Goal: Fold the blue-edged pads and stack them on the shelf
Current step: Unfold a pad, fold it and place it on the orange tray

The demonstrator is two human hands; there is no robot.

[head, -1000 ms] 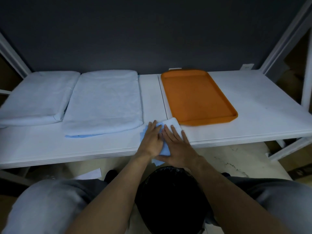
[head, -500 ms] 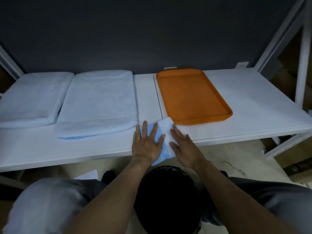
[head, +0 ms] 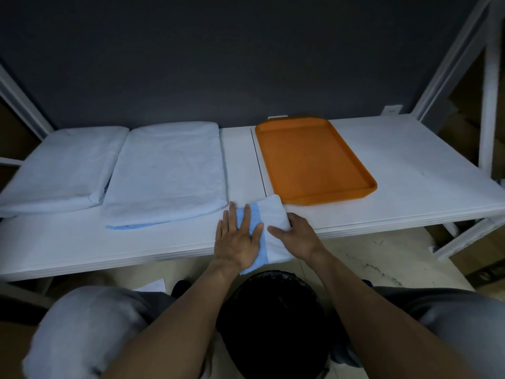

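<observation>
Blue-edged pad [head: 270,214] sits at the shelf [head: 410,173] front, overhanging slightly. Left hand [head: 236,240] is pressed flat on it, right hand [head: 297,236] grips its side. Looks soft, light, floppy, so I'd take it by the folded edge.

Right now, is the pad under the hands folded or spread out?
Folded: the pad is a compact bundle with a blue strip showing; left hand presses it flat, right hand grips its side.

A small folded white pad with a blue strip [head: 270,214] lies flat at the front edge of the white shelf [head: 410,173], its near end overhanging. Just left lies a large folded white pad [head: 166,173], blue edging showing beneath, then a second large folded pad [head: 62,168].
</observation>
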